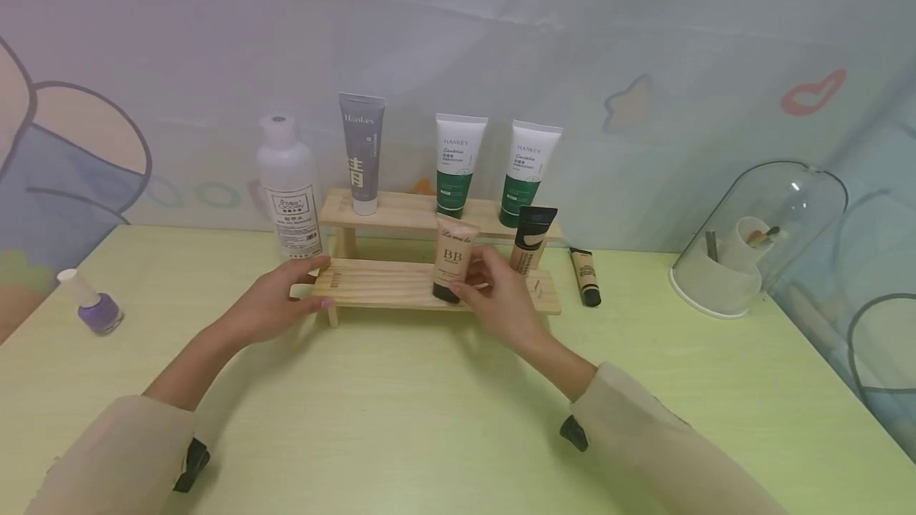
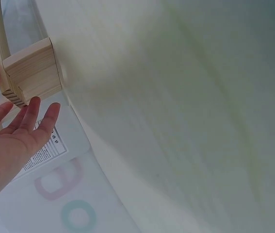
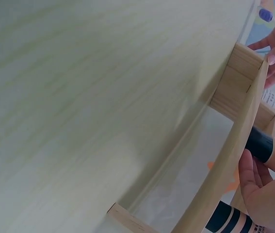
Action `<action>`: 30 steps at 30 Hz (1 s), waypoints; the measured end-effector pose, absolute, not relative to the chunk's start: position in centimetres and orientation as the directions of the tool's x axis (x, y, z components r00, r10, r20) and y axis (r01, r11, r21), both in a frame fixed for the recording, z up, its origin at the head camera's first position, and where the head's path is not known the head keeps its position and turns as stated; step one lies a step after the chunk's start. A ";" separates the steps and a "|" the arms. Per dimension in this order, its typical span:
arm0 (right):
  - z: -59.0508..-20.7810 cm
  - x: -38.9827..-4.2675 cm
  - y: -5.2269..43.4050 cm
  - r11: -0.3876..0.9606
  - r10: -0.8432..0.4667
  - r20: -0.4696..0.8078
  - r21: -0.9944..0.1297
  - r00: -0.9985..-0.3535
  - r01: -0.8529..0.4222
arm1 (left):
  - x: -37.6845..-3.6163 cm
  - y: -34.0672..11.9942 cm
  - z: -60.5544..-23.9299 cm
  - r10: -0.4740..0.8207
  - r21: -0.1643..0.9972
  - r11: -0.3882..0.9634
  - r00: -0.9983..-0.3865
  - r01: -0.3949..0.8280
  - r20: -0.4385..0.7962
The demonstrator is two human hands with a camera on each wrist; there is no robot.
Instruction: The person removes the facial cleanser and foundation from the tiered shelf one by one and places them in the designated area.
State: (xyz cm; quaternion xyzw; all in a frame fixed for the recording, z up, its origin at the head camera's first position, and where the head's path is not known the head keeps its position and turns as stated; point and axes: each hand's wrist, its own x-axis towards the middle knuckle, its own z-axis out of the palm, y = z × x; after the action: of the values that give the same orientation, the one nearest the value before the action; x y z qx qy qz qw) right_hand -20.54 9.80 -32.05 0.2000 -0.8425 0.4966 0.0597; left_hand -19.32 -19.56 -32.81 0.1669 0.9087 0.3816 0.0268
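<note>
A beige BB cream tube (image 1: 452, 257) with a black cap stands cap-down at the lower step of a two-tier wooden shelf (image 1: 386, 283). My right hand (image 1: 501, 296) pinches it between thumb and fingers from the right. In the right wrist view, the tube's black cap (image 3: 260, 144) meets the step's board. My left hand (image 1: 268, 304) touches the left end of the lower step, thumb at its front corner, other fingers spread. Right of my right hand, a second tube (image 1: 533, 233), black and beige, stands on the lower step, its base partly hidden.
On the upper step stand a grey tube (image 1: 362, 153) and two white-and-green tubes (image 1: 458, 165). A white bottle (image 1: 289, 189) is left of the shelf; purple nail polish (image 1: 100, 312) stands farther left. Rightward are a small tube (image 1: 586, 276) lying flat and a domed brush holder (image 1: 719, 280).
</note>
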 end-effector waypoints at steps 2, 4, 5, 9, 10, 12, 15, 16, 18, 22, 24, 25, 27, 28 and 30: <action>-32.1 -20.5 9.9 0.423 -0.278 0.306 -0.812 -0.910 -0.402 | -19.3 -19.6 -32.8 0.323 0.698 0.657 -0.943 0.285 0.081; -32.2 -20.5 10.1 0.427 -0.280 0.315 -0.805 -0.907 -0.411 | -19.3 -19.5 -32.8 0.322 0.694 0.662 -0.943 0.285 0.081; -32.2 -20.4 10.1 0.426 -0.280 0.320 -0.803 -0.905 -0.416 | -19.3 -19.5 -32.9 0.322 0.693 0.662 -0.943 0.286 0.082; -32.3 -20.1 10.5 0.435 -0.277 0.329 -0.795 -0.903 -0.423 | -19.3 -19.5 -32.8 0.319 0.685 0.670 -0.944 0.286 0.082; -32.3 -20.0 10.6 0.434 -0.277 0.333 -0.794 -0.901 -0.426 | -19.3 -19.5 -32.8 0.320 0.683 0.671 -0.944 0.289 0.085; -32.3 -19.8 10.9 0.436 -0.282 0.333 -0.791 -0.900 -0.430 | -19.2 -19.5 -32.8 0.320 0.681 0.672 -0.944 0.290 0.085; -32.1 -19.5 11.4 0.432 -0.300 0.331 -0.789 -0.895 -0.437 | -19.2 -19.5 -32.8 0.322 0.684 0.669 -0.943 0.290 0.085; -32.1 -19.4 11.6 0.432 -0.309 0.330 -0.787 -0.892 -0.441 | -19.3 -19.5 -32.8 0.323 0.686 0.668 -0.943 0.290 0.084; -32.0 -19.3 12.0 0.430 -0.325 0.327 -0.784 -0.887 -0.447 | -19.3 -19.6 -32.8 0.323 0.687 0.666 -0.943 0.289 0.083; -31.9 -19.1 13.0 0.430 -0.352 0.325 -0.777 -0.878 -0.460 | -19.3 -19.6 -32.8 0.324 0.689 0.665 -0.942 0.290 0.083; -31.8 -19.0 13.5 0.443 -0.362 0.315 -0.770 -0.877 -0.460 | -19.3 -19.6 -32.8 0.325 0.690 0.663 -0.942 0.290 0.083; -31.8 -18.9 13.8 0.450 -0.368 0.308 -0.767 -0.877 -0.458 | -19.3 -19.5 -32.8 0.326 0.690 0.663 -0.942 0.290 0.083; -31.7 -18.8 14.2 0.469 -0.376 0.289 -0.760 -0.880 -0.450 | -19.2 -19.5 -32.7 0.326 0.691 0.662 -0.942 0.291 0.084; -31.7 -18.8 14.5 0.474 -0.383 0.283 -0.757 -0.880 -0.450 | -19.2 -19.5 -32.7 0.327 0.688 0.664 -0.941 0.293 0.085; -31.7 -18.7 15.0 0.474 -0.397 0.271 -0.757 -0.877 -0.449 | -19.2 -19.5 -32.7 0.326 0.686 0.665 -0.941 0.294 0.087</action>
State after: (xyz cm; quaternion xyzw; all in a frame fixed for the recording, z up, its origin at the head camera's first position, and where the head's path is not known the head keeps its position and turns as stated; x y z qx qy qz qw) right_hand -18.74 15.02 -31.72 0.2464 -0.8580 0.4497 0.0289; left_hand -19.21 -19.51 -32.73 0.1701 0.9123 0.3720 0.0216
